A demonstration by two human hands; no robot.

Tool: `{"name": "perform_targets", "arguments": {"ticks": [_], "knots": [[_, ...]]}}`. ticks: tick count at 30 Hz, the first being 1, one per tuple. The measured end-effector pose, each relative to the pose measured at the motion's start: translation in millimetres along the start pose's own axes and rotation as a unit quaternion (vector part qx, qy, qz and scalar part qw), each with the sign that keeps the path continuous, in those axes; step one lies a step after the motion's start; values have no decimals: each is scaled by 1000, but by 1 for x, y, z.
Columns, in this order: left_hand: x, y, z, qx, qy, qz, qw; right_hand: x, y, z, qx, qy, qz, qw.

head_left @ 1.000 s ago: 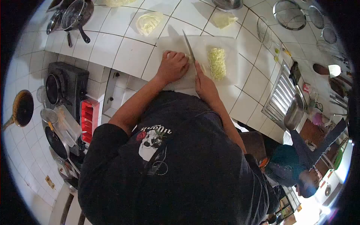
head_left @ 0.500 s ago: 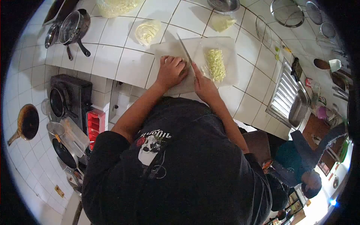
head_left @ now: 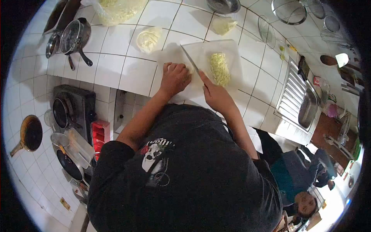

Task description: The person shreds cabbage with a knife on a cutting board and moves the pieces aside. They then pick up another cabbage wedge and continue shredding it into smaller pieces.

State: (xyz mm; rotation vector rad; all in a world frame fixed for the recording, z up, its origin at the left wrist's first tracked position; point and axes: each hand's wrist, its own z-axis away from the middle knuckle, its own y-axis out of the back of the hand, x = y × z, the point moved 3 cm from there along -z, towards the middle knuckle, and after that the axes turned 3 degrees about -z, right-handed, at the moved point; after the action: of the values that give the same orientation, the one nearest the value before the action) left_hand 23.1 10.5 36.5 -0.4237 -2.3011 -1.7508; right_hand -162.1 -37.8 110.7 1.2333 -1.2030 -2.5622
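My right hand (head_left: 216, 92) is closed round the handle of a knife (head_left: 190, 58), its blade pointing up and left over the pale cutting board (head_left: 234, 50). Just left of the blade, my left hand (head_left: 176, 78) presses down with curled fingers on a pale piece, probably cabbage, mostly hidden beneath it. A pile of shredded cabbage (head_left: 220, 69) lies on the board to the right of the knife. Beyond the board are a cabbage chunk (head_left: 149, 39) at the left and a pale leaf piece (head_left: 223, 25) at the right.
A bag of shredded cabbage (head_left: 118, 11) and a metal bowl (head_left: 224, 6) stand at the counter's far side. Pans (head_left: 74, 36) are at the left, a stove (head_left: 71, 112) below them. At the right are a sink (head_left: 308, 108) and another person (head_left: 293, 174).
The knife blade has tilted a little further left, with my right hand slightly lower. The other person at the right has shifted position. The whole view has moved slightly.
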Motion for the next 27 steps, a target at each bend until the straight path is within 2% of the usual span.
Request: {"name": "perform_targets", "arguments": {"ticks": [3,7,8,11,13,15,17,19,21,25,27], "knots": [[-2,-3,0,12,-5,15,1000,8,-19,-6,15,-17,-50,998],[-5,-9,4,-7,-22,-17,1000,9,-35,-20,38,-25,-41,998],[-7,-11,3,-10,-18,-21,1000,13,-31,-17,13,-39,-8,999],[4,0,0,8,-4,-6,1000,1,-2,5,-9,-35,-42,998],[3,0,-1,9,-8,-10,1000,-5,0,5,-33,-65,-29,997],[4,0,-1,9,-13,-9,1000,7,-20,-10,12,-48,-30,998],[3,6,0,46,-32,9,998,21,-40,-20,38,-40,-39,998],[2,-1,2,29,-22,0,999,19,-34,-19,67,-27,-48,996],[-3,-9,4,11,-21,-12,1000,24,-20,-4,21,-28,-24,999],[4,-10,-2,-2,-68,-11,998,45,-9,24,96,-39,-81,991],[12,-11,-7,-24,-81,4,996,52,-9,36,107,-91,-128,982]]}}
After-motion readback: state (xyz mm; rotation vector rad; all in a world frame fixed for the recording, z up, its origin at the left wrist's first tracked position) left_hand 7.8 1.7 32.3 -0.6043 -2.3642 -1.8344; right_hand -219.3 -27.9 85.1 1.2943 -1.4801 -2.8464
